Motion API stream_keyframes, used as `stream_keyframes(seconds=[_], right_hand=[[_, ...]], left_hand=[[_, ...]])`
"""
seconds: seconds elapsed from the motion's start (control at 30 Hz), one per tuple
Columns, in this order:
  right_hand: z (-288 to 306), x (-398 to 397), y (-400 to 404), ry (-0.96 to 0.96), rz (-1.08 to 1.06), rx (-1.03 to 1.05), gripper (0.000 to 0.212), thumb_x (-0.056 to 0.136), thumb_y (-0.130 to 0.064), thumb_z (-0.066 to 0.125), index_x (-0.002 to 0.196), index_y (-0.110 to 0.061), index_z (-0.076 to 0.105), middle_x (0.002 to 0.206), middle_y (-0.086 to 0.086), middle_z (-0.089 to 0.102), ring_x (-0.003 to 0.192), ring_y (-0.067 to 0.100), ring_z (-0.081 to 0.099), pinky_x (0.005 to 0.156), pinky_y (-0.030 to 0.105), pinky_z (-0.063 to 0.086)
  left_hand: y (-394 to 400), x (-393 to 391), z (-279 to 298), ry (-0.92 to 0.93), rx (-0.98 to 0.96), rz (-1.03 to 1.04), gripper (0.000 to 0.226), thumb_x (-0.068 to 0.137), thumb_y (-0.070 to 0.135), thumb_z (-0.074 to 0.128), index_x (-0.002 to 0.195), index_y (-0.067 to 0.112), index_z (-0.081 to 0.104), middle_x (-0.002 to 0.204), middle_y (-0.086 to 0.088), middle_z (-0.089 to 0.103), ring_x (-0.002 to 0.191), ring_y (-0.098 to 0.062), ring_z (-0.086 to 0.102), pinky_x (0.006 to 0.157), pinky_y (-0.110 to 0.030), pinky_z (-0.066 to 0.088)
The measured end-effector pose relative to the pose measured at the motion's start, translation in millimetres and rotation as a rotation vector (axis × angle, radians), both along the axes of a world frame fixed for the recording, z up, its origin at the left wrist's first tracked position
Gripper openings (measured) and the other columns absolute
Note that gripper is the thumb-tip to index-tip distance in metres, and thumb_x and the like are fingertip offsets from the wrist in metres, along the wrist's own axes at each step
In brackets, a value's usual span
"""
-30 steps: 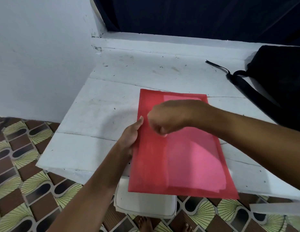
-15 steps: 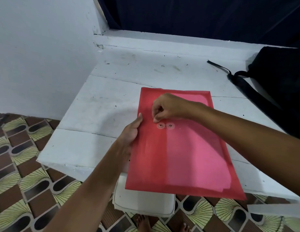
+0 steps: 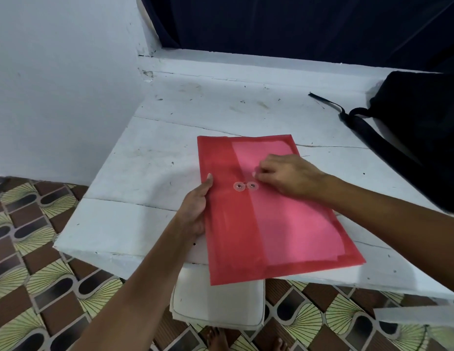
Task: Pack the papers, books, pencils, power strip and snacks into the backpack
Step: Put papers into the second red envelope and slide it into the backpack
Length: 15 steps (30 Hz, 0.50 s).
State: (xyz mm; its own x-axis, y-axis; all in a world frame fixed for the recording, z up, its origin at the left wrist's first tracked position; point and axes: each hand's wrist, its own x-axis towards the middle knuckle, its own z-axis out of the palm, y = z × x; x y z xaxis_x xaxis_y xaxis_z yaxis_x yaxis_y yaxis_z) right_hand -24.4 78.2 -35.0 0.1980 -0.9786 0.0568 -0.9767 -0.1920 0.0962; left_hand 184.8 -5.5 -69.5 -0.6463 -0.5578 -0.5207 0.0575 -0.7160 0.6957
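Red plastic envelope (image 3: pixel 266 211), papers showing through it, lies on our white tabletop (image 3: pixel 134 224), its near end overhanging the edge. Our left hand (image 3: pixel 195 211) grips its left edge, thumb on top. Our right hand (image 3: pixel 286 177) rests past the two button clasps (image 3: pixel 245 186), fingers (image 3: pixel 261 173) pinched together; on what, we cannot tell. Black backpack (image 3: pixel 418 127) sits far right.

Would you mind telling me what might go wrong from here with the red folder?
The red folder overhangs the table edge, so it may slide off if the left hand lets go. The right hand pinches beside the string clasp; a loose tie might let papers slip out.
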Motion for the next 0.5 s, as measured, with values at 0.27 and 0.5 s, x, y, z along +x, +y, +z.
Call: stream_keyframes(seconds=[0.27,0.5], right_hand=[[18.6,50.1,21.9,0.119,0.137,0.014,0.023,0.06,0.012,0.062,0.048,-0.005,0.052,0.045,0.01,0.047,0.031,0.025,0.044,0.04,0.018,0.016],[27.6,93.9,-4.4,0.178,0.415,0.088,0.027,0.064,0.011,0.031,0.054,-0.014,0.031,0.059,0.007,0.058,0.047,0.023,0.053,0.04,0.025,0.031]], left_hand=[[2.6,-1.5,-0.3,-0.007,-0.034,0.014,0.045,0.101,0.04,0.045,0.117,0.003,0.063,0.109,-0.017,0.072,0.093,-0.029,0.072,0.071,-0.042,0.061],[-0.8,0.5,-3.5,-0.208,-0.203,-0.016,0.039,0.099,0.044,0.049,0.096,0.012,0.071,0.084,-0.008,0.076,0.074,-0.023,0.074,0.064,-0.033,0.058]])
